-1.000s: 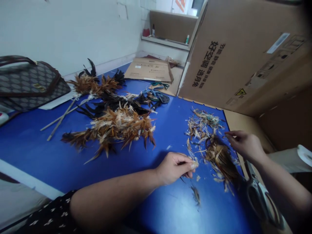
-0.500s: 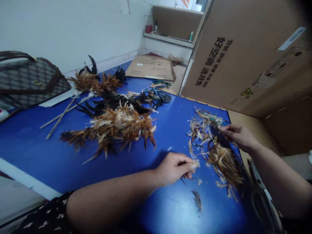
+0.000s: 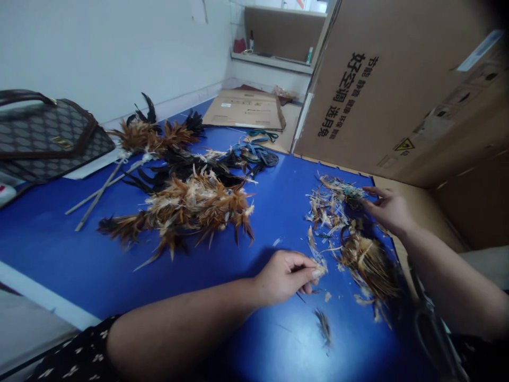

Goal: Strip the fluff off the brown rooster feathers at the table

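On the blue table, my left hand rests with thumb and fingers pinched on a small pale feather tuft. My right hand reaches into the far part of a heap of feather scraps, fingers bent and touching a tangle of feathers and blue-green thread. Between my hands lies a bundle of brown and golden feathers. One loose dark feather sits near the front.
A large pile of brown, white and black feathers with thin sticks fills the table's middle left. A patterned handbag stands far left. A big cardboard box rises at the right. Scissors lie under my right forearm. Blue cords lie behind.
My right hand has moved away from the brown feather bundle, up toward the far scraps. My left hand has stayed in place, still pinched on the tuft.
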`<state>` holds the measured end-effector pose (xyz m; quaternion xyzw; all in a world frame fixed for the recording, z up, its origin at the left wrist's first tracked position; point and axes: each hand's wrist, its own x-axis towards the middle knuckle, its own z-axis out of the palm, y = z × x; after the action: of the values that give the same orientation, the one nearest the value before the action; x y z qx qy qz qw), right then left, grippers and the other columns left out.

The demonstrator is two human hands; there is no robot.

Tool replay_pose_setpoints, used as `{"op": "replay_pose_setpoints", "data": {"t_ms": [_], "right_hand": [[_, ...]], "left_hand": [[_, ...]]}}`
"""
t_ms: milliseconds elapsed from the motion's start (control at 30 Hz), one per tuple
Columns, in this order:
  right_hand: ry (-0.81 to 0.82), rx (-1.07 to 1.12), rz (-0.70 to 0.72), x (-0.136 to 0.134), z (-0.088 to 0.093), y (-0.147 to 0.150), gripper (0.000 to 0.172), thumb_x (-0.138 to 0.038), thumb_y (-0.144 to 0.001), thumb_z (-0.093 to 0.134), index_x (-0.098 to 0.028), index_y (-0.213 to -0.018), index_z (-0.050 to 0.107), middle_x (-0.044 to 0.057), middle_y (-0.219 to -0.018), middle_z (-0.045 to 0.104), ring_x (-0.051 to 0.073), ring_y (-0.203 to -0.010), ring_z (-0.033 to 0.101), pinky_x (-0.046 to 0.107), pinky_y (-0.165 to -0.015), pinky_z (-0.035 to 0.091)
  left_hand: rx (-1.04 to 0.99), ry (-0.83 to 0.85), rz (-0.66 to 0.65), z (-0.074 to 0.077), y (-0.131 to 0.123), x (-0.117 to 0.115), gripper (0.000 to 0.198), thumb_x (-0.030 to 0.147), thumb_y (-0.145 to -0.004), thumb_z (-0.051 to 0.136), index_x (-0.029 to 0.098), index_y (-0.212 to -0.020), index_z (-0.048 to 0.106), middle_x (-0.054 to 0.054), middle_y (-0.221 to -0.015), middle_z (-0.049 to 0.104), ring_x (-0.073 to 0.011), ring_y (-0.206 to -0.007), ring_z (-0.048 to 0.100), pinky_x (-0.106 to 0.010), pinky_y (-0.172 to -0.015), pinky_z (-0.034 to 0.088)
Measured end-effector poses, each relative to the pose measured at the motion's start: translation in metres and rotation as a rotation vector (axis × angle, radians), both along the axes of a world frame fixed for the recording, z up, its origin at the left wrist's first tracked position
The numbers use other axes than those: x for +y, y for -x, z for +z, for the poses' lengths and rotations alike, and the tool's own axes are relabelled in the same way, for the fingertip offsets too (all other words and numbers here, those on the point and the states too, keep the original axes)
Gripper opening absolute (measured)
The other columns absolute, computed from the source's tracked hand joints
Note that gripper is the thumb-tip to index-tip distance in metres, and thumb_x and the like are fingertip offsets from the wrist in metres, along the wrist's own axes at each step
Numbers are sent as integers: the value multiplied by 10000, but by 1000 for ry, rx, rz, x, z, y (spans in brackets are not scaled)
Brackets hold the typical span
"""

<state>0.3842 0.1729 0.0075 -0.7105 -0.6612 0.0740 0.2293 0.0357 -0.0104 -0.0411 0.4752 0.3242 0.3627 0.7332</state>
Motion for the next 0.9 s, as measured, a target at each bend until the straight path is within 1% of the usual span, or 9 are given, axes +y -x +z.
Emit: {"op": "replay_pose_setpoints", "data": {"t_ms": [100, 200, 300, 367, 500, 600, 733, 800, 900], "right_hand": [[-44, -77, -12, 7, -2, 15, 339, -389, -946, 716, -167, -1172, 836, 183, -1215, 757, 201, -847, 649, 356, -879, 523], [29, -114, 20, 6, -6, 26, 272, -469, -937, 742, -213, -961, 831, 136, -1017, 781, 238, -851, 663, 351, -810, 511], [171, -104, 65, 5, -12, 34, 312, -542, -848, 825, -247, -755, 787, 67, -744, 741, 222, -700, 638, 330, -661, 452], [239, -63, 88, 4, -16, 36, 305, -523, -786, 870, -248, -703, 767, 40, -657, 719, 204, -646, 628, 311, -610, 426], [289, 99, 124, -5, -13, 36, 333, -519, -779, 887, -202, -759, 785, 51, -639, 722, 179, -616, 614, 295, -577, 421], [259, 267, 137, -18, -1, 31, 517, -678, -798, 865, -179, -913, 795, 59, -705, 727, 168, -618, 584, 300, -583, 439], [197, 470, 161, -34, 18, 23, 753, -895, -737, 831, -212, -1041, 743, 6, -723, 641, 139, -620, 512, 291, -580, 433], [195, 514, 174, -40, 25, 20, 789, -940, -715, 821, -233, -1052, 729, 1, -756, 644, 132, -627, 502, 288, -587, 442], [313, 479, 237, -46, 30, 17, 784, -912, -668, 886, -216, -1018, 794, 58, -844, 744, 151, -660, 572, 311, -624, 497]], "left_hand": [[1, -12, 2, 0, 0, 0, 443, 566, -916, 864, 140, -842, 764, 3, -674, 665, -81, -592, 618, -223, -601, 516], [-1, -8, 3, 0, 0, 0, 430, 555, -917, 859, 143, -837, 763, 4, -668, 661, -82, -592, 614, -225, -601, 507], [20, -7, 7, 0, 0, 1, 423, 548, -923, 850, 144, -834, 764, 3, -662, 661, -82, -589, 611, -230, -606, 507], [24, -11, 12, 0, -1, 1, 428, 555, -921, 851, 144, -835, 764, 2, -667, 664, -84, -591, 613, -232, -611, 512], [19, -4, 15, 1, -1, 0, 455, 581, -908, 863, 143, -838, 763, 4, -666, 661, -89, -598, 613, -233, -611, 514], [22, 11, 15, 2, 0, 0, 460, 582, -900, 872, 141, -836, 760, 4, -663, 658, -91, -599, 612, -233, -607, 513], [15, 9, 20, 1, -1, 0, 465, 588, -900, 874, 139, -841, 767, 0, -657, 663, -93, -601, 615, -237, -619, 523], [13, 8, 20, 0, -1, 0, 468, 591, -900, 875, 139, -839, 768, 3, -647, 660, -91, -597, 612, -234, -619, 520], [15, 10, 18, -1, -1, 1, 456, 581, -901, 880, 142, -839, 773, 5, -647, 663, -89, -597, 611, -230, -615, 515]]}}
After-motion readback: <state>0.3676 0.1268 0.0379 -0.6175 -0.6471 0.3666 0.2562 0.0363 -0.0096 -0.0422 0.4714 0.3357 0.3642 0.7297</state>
